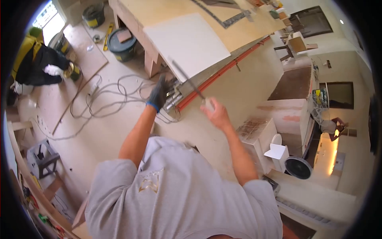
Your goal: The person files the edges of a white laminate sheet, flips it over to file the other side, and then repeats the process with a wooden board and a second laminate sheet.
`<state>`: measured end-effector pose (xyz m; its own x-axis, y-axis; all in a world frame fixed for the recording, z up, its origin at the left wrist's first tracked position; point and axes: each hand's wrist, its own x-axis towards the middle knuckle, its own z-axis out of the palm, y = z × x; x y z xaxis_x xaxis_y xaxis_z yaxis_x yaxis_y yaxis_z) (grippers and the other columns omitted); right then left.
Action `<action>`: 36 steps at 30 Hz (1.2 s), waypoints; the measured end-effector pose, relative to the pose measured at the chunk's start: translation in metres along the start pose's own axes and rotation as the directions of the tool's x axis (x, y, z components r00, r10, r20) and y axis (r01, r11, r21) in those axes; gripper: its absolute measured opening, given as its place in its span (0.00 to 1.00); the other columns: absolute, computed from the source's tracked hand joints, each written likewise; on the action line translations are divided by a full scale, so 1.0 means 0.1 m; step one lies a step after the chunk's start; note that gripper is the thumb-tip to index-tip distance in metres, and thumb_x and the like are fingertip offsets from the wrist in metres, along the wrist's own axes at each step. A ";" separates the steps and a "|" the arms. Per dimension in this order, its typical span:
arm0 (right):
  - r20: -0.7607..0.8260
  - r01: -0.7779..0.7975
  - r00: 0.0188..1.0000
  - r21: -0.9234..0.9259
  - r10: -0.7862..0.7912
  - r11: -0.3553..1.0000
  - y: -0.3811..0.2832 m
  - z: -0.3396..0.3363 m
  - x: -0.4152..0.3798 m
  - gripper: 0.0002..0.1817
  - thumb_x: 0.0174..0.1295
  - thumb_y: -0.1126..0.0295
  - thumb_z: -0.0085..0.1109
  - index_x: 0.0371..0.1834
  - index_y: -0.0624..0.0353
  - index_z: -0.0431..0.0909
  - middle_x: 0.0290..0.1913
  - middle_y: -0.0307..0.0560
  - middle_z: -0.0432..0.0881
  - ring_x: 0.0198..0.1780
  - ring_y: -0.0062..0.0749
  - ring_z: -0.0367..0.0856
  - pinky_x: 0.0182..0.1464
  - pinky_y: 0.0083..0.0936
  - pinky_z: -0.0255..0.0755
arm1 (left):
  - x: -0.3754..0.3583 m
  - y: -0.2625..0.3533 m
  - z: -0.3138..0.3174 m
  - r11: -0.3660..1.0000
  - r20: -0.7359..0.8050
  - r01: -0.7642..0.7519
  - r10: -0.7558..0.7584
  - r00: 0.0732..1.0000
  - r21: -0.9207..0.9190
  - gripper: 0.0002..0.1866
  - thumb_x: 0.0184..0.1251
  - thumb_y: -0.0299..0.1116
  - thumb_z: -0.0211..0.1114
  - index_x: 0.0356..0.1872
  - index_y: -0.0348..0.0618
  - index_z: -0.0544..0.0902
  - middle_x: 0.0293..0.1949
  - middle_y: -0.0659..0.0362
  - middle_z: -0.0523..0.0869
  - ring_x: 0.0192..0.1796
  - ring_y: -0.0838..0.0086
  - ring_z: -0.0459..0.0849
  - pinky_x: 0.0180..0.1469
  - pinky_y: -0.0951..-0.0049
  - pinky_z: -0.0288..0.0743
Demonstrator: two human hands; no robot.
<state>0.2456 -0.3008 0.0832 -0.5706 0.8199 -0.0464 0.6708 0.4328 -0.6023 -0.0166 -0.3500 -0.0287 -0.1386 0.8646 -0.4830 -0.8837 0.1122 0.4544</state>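
Note:
My right hand (215, 113) is closed round the pale handle of a file (188, 79), whose long dark blade points up and left across the corner of a white panel (187, 44). The blade is slightly blurred. My left hand (159, 95), in a dark glove with a blue cuff, is beside the table's near corner. Its fingers are stretched out against the metal fitting (173, 95) at the end of a red rail (223, 73). The white panel lies flat on the wooden worktable (167, 14), near its edge.
Cables (115, 93) lie looped on the floor left of the table. A lidded bucket (121, 44) stands by the table leg. At far left a person in yellow and black (38, 59) bends near more buckets. Another person (329, 126) is far right.

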 end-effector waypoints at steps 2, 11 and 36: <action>0.069 -0.053 0.996 -0.081 0.059 0.995 -0.08 -0.31 0.50 0.22 0.65 0.55 0.66 0.52 0.60 0.76 0.46 0.64 0.85 0.49 0.64 0.83 0.50 0.48 0.76 | 0.54 -0.03 0.01 0.995 -0.095 0.008 0.002 0.995 0.098 0.28 0.69 0.56 0.66 0.56 0.41 0.79 0.49 0.53 0.85 0.50 0.66 0.85 0.56 0.59 0.81; 0.279 0.418 0.861 0.086 -0.425 0.904 0.80 -0.39 2.33 0.16 0.65 0.60 0.66 0.49 0.57 0.78 0.39 0.60 0.85 0.43 0.58 0.83 0.45 0.44 0.75 | 0.60 -0.09 0.48 0.891 -0.368 -0.130 0.307 0.878 0.435 0.20 0.69 0.49 0.68 0.39 0.37 0.85 0.32 0.56 0.86 0.31 0.71 0.86 0.37 0.70 0.84; 0.946 0.931 0.170 -0.064 -0.274 0.359 -0.55 -0.77 2.48 0.22 0.76 0.60 0.48 0.72 0.47 0.69 0.46 0.62 0.85 0.48 0.60 0.83 0.50 0.47 0.75 | 0.58 -1.11 0.50 0.392 -0.494 -0.646 0.424 0.759 -0.655 0.28 0.73 0.60 0.59 0.49 0.42 0.80 0.46 0.49 0.86 0.50 0.59 0.85 0.56 0.50 0.82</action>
<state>0.1039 -0.0921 0.1658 -0.7295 -0.3337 -0.5971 -0.2602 0.9427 -0.2089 0.0958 -0.2874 -0.0696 -0.7010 0.4615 -0.5437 -0.5497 -0.8354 -0.0002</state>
